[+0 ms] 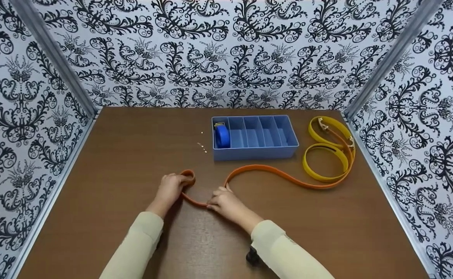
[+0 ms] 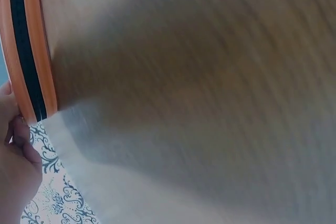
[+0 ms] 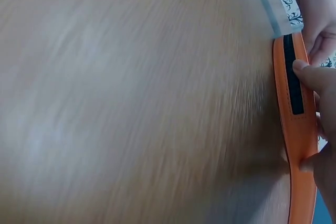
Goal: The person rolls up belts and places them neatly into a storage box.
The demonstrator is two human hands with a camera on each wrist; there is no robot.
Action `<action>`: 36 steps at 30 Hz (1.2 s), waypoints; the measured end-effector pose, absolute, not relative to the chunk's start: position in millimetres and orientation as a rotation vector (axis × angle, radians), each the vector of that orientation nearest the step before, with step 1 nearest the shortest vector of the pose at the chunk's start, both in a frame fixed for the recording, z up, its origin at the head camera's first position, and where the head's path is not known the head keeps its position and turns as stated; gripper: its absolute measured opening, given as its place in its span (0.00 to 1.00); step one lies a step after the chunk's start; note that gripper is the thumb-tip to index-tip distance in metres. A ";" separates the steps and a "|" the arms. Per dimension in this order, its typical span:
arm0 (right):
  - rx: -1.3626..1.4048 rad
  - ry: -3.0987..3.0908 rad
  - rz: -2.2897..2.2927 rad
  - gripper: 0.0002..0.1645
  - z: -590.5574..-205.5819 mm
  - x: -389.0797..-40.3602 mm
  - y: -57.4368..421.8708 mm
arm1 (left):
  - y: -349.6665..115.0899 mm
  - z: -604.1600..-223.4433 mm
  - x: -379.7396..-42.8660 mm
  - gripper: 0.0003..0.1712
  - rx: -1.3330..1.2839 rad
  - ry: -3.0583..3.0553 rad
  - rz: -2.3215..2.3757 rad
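An orange belt (image 1: pixel 255 167) stands on its edge in a long curve across the table. My left hand (image 1: pixel 170 190) pinches its near end, which bends into a small loop. Further along the same strap, my right hand (image 1: pixel 226 203) grips it between thumb and fingers. In the right wrist view, the right thumb (image 3: pixel 310 74) presses on a black stripe along the belt (image 3: pixel 302 140). The left wrist view has the left hand (image 2: pixel 21 163) at its edge, holding the striped belt (image 2: pixel 44 77). Some fingers are hidden behind the strap.
A blue divided box (image 1: pixel 255 152) stands behind the hands, with a rolled blue belt (image 1: pixel 222 136) in its leftmost compartment. A yellow belt (image 1: pixel 324 178) lies in loops at right, touching the orange one. Small bright specks (image 1: pixel 202 147) lie left of the box. Patterned walls (image 1: pixel 218 54) enclose the table.
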State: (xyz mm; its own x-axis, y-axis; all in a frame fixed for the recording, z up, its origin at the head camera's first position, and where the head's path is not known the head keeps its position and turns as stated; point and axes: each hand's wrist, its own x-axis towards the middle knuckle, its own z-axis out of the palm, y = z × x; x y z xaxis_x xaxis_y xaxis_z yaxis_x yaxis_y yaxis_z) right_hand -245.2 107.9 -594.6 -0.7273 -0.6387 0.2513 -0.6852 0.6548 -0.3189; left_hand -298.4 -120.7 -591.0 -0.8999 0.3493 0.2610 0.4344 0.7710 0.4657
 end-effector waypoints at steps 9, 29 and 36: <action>1.268 -2.612 0.550 0.09 -595.0 -251.4 136.2 | -119.3 -585.0 -297.3 0.11 -0.577 -2.886 -0.865; 1.038 -2.578 0.633 0.04 -594.6 -291.1 167.6 | -112.2 -573.9 -288.3 0.17 -1.027 -2.998 -1.027; 0.943 -2.637 0.605 0.05 -597.0 -297.1 158.7 | -104.1 -574.1 -280.2 0.07 -0.950 -3.072 -1.015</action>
State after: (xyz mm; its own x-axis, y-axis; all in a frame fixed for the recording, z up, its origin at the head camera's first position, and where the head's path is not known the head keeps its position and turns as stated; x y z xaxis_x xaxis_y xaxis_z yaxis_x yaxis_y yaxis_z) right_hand -297.1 158.7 -597.0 -0.7495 -0.5367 0.3875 -0.6520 0.6999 -0.2916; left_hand -280.2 -104.1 -574.1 -0.8168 0.5755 -0.0409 0.4379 0.6645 0.6056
